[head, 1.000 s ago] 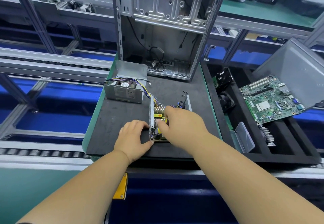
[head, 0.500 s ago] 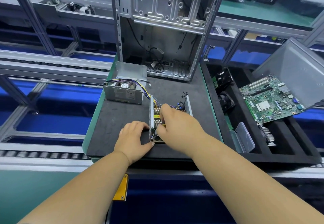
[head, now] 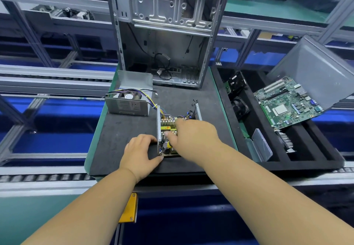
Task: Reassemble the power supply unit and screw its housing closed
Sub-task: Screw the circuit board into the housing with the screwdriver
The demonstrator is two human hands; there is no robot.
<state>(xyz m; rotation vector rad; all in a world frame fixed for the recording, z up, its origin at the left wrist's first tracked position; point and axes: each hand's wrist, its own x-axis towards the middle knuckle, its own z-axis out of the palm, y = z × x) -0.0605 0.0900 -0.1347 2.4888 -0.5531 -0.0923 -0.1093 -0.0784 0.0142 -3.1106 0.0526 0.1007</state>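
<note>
PSU board: the open circuit board (head: 168,127) sat in its metal tray on the black foam mat (head: 122,129), near the mat's front edge, centre.
Left hand: left hand (head: 139,152) was braced on the mat against the tray's left wall; fingers curled loosely, thumb tip on the tray's near corner. It steadied the tray and clasped nothing.
Right hand: right hand (head: 193,133) lay over the board, fingers bent down among the components. Couldn't tell if it pinched a part or just pressed.
Housing: the PSU housing with fan (head: 128,101) stood behind and left of the board, joined to it by a coloured wire bundle (head: 153,103).
Step, my read: seating the board or dressing wires before the cover goes on.
How to do it well: keep the left hand as the stop, push down evenly, and tuck the wires inside the tray walls so nothing gets pinched.
Screws: small dark screws (head: 194,102) lay behind and right of the board.
Behind: the empty PC case (head: 168,34) stood upright at the mat's far edge.
Right of mat: foam tray (head: 316,160) with motherboard (head: 287,103), and a clear plastic box (head: 262,147).
In the way: short wire run limits how far the housing can swing; loose screws could roll.
</note>
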